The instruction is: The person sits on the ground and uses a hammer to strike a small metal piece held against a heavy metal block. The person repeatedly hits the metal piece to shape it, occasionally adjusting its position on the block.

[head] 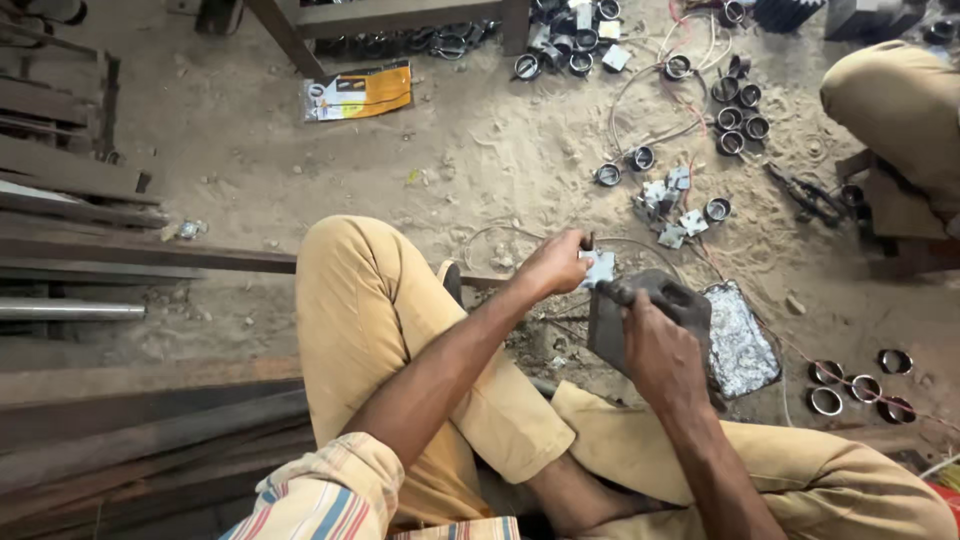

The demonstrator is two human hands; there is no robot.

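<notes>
1. The left hand (553,262) pinches a small flat metal plate (601,267), pale and angular, holding it at the top edge of the dark iron block (640,320) that stands on the sandy floor (480,150).
2. The right hand (655,345) is clenched around a dark tool handle (612,292), its tip pointing at the plate just above the block.
3. A slip looks possible: the plate is thin and gripped only by fingertips, so a hard push from the tool could twist it loose or drive the tip into the left fingers.
4. Right of the block lies a crumpled, shiny foil-like tray (742,345); beyond it sit several round metal rings (826,400), smooth and hollow.
5. Further from the block, more rings (730,118), cut plates (672,205) and thin wires (640,85) are scattered over the gritty sand, where a dropped plate could easily be lost.
6. Left of the block, rough timber planks (120,400) lie stacked.
</notes>
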